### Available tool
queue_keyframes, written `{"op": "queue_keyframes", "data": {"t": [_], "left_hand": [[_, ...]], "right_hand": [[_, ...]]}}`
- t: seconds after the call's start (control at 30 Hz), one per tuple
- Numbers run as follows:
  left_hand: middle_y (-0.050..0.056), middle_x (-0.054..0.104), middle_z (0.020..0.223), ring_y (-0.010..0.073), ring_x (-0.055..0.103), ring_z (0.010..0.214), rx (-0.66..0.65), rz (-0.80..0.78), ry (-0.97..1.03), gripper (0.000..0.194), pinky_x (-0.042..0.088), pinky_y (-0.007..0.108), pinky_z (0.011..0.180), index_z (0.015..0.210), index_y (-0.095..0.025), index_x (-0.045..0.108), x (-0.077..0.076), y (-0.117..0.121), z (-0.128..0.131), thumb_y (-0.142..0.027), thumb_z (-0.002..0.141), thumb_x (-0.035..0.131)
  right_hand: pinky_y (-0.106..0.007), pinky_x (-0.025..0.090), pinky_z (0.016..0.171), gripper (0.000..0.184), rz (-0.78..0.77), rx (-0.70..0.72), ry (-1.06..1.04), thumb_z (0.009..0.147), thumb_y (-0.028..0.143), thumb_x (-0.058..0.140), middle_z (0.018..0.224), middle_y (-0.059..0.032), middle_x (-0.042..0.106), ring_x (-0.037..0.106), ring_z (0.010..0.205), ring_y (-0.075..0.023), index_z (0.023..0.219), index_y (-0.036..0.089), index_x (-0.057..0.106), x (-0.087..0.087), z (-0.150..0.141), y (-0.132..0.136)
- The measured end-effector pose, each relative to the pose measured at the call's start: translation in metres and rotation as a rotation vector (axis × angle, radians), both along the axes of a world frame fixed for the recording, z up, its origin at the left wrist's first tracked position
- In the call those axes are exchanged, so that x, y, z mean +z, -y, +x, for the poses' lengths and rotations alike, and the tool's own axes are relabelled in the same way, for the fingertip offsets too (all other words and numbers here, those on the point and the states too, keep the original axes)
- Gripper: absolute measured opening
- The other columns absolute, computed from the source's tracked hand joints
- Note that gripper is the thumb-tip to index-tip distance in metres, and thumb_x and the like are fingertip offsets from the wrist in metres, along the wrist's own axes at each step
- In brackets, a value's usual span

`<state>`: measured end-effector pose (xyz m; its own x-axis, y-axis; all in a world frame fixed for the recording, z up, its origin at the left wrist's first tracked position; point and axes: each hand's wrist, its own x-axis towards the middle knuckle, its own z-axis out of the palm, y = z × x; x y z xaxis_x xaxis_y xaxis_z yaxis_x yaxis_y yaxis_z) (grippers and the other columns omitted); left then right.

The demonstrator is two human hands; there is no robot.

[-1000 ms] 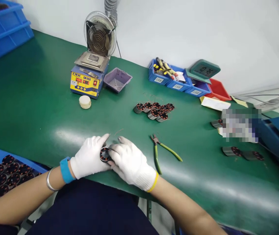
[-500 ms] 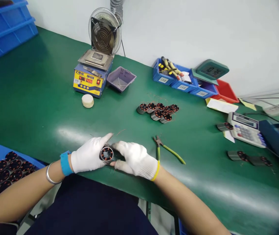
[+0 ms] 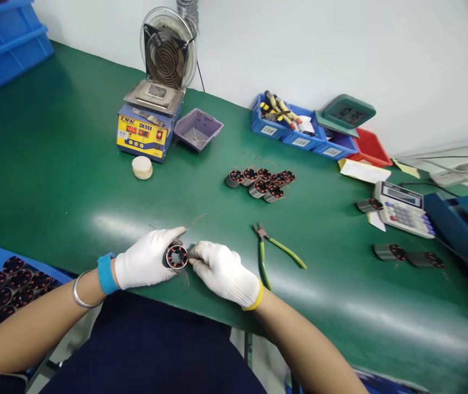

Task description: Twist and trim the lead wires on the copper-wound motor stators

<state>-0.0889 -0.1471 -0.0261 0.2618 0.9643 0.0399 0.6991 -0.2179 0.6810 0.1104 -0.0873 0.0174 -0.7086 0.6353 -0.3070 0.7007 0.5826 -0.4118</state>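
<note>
R hand now closed at rnd metal core in L hand.

To the right of the green-handled pliers, a wide bit of green mat is left open. A hand could be slid through there until the way is blocked by two metal stators and, farther back, a calculator. Behind the pliers, a small gap is left, then the way is blocked by a bunch of stators with thin wires. To the pliers' left, the way is closed by the right hand.
</note>
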Motion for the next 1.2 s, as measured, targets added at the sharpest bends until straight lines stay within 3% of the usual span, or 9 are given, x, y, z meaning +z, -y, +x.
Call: {"op": "queue_keyframes", "data": {"t": [0.13,0.3,0.43,0.6,0.67,0.77,0.9,1.1,1.2], "left_hand": [[0.015,0.056,0.127,0.0267,0.064,0.101,0.152,-0.319,0.364,0.086,0.057,0.039,0.081,0.136,-0.017,0.038,0.021,-0.001,-0.005,-0.041,0.063,0.077],[0.008,0.065,0.098,0.0166,0.065,0.065,-0.080,-0.877,0.655,0.039,0.047,0.022,0.043,0.112,-0.017,0.055,0.044,0.000,-0.012,-0.045,0.084,0.055],[0.009,0.062,0.107,0.0176,0.066,0.080,0.038,-0.382,0.633,0.035,0.056,0.031,0.066,0.112,-0.020,0.053,0.056,0.016,0.000,-0.024,0.078,0.060],[0.008,0.066,0.091,0.0221,0.063,0.085,-0.495,0.194,0.238,0.012,0.052,0.042,0.084,0.067,-0.022,0.056,0.066,0.029,0.007,-0.022,0.076,0.062],[0.008,0.066,0.086,0.0228,0.063,0.081,-0.394,0.244,0.313,0.013,0.053,0.041,0.080,0.072,-0.022,0.057,0.061,0.028,0.002,-0.030,0.074,0.067],[0.007,0.065,0.084,0.0222,0.065,0.077,0.066,-0.150,0.607,0.029,0.055,0.041,0.074,0.090,-0.021,0.058,0.050,0.022,-0.005,-0.049,0.082,0.056],[0.005,0.065,0.074,0.0187,0.063,0.054,-0.043,-0.950,0.789,0.041,0.054,0.035,0.054,0.104,-0.017,0.054,0.046,0.016,-0.001,-0.054,0.087,0.044],[0.009,0.062,0.116,0.0257,0.060,0.106,0.013,-0.033,0.482,0.016,0.049,0.043,0.094,0.062,-0.021,0.052,0.064,0.027,0.003,-0.025,0.072,0.064],[0.011,0.060,0.119,0.0295,0.059,0.104,-0.048,0.116,0.277,0.025,0.049,0.048,0.091,0.074,-0.021,0.055,0.064,0.025,0.004,-0.031,0.058,0.072]], "right_hand": [[-0.025,0.036,0.062,0.014,-0.101,-0.101,-0.227,0.085,0.020,0.052,0.086,-0.0009,0.066,0.059,0.077,-0.0152,0.088,0.022,0.065,0.001,0.003,0.004],[-0.027,0.038,0.065,0.013,-0.035,-0.045,-0.371,0.084,0.021,0.051,0.084,-0.0028,0.065,0.057,0.074,-0.0158,0.086,0.021,0.063,0.009,0.007,0.013],[-0.026,0.038,0.062,0.010,-0.151,-0.144,-0.324,0.082,0.022,0.052,0.078,-0.0021,0.064,0.057,0.071,-0.0155,0.082,0.020,0.061,0.011,0.006,0.012],[-0.021,0.036,0.048,0.011,-0.734,-0.186,-0.308,0.083,0.025,0.049,0.055,0.0038,0.056,0.050,0.048,-0.0111,0.081,0.019,0.058,0.019,0.010,0.007],[-0.022,0.036,0.051,0.009,-0.652,-0.127,-0.307,0.082,0.023,0.050,0.059,0.0030,0.058,0.051,0.053,-0.0110,0.080,0.019,0.058,0.025,0.011,0.008],[-0.024,0.037,0.062,0.010,-0.287,-0.037,-0.315,0.082,0.020,0.052,0.074,-0.0004,0.062,0.054,0.068,-0.0129,0.079,0.020,0.061,0.034,0.011,0.012],[-0.026,0.034,0.063,0.012,-0.131,-0.083,-0.197,0.083,0.022,0.052,0.083,-0.0023,0.063,0.055,0.076,-0.0154,0.084,0.021,0.064,0.036,0.006,0.014],[-0.021,0.035,0.051,0.012,-0.587,-0.291,-0.287,0.086,0.024,0.045,0.059,0.0037,0.055,0.052,0.051,-0.0103,0.085,0.019,0.056,0.023,0.006,0.007],[-0.022,0.036,0.053,0.011,-0.509,-0.218,-0.289,0.085,0.025,0.049,0.061,0.0029,0.058,0.053,0.054,-0.0112,0.082,0.020,0.058,0.024,0.005,0.007]]}}
